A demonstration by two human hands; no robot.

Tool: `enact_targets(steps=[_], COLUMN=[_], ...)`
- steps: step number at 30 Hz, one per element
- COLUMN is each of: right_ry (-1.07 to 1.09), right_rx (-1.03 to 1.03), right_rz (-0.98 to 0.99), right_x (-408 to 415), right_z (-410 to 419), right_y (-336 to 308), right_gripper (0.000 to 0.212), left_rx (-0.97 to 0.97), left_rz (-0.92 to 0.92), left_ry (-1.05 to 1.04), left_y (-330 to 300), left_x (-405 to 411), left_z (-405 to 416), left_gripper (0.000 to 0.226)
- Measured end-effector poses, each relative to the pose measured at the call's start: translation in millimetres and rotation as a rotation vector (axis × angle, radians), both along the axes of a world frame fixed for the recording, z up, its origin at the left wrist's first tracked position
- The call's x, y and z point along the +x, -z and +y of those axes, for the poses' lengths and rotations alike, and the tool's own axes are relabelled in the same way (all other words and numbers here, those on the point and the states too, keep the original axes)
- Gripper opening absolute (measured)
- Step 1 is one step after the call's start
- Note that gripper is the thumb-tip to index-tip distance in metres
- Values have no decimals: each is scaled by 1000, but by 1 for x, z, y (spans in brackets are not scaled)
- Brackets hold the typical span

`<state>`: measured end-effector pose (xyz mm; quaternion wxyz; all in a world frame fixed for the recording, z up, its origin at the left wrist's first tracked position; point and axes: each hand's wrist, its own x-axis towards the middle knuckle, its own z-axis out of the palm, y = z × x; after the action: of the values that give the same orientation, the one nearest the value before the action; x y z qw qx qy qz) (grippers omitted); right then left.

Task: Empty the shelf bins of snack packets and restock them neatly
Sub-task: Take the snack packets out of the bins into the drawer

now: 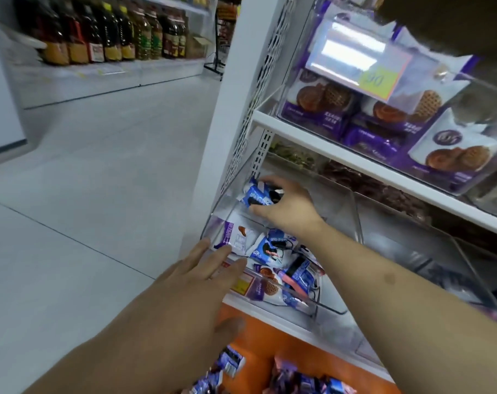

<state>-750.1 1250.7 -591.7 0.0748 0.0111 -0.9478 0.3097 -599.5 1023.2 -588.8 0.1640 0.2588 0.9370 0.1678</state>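
Nearest me, the left hand (pixel 202 277) lies flat and open on the clear plastic bin's (pixel 312 305) front rim, while the right hand (pixel 287 207), farther in, pinches a blue-and-white snack packet (pixel 256 194) just beyond its fingertips at the bin's back left.

We see two bare forearms and two hands, the left hand (pixel 196 282) and the right hand (pixel 287 206). No sleeve covers them up to the picture edge. The right forearm (pixel 389 277) carries one small dark round mark.
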Motion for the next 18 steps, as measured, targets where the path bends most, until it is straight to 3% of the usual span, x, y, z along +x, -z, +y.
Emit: enact_targets(steps=[10, 14, 18], right_ry=[-121, -43, 3], right_rx=[-287, -353, -312], right_rz=[74, -129, -308], right_x=[205, 281, 308], right_z=[4, -2, -27], right_y=[-71, -21, 53], right_gripper=[58, 58, 59], left_rx=[79, 77, 63], left_rz=[70, 69, 89], left_ry=[-13, -9, -20], left_y=[-5, -3, -3], left_x=[2, 9, 12], left_z=[-4, -1, 0], left_gripper=[78, 80, 81])
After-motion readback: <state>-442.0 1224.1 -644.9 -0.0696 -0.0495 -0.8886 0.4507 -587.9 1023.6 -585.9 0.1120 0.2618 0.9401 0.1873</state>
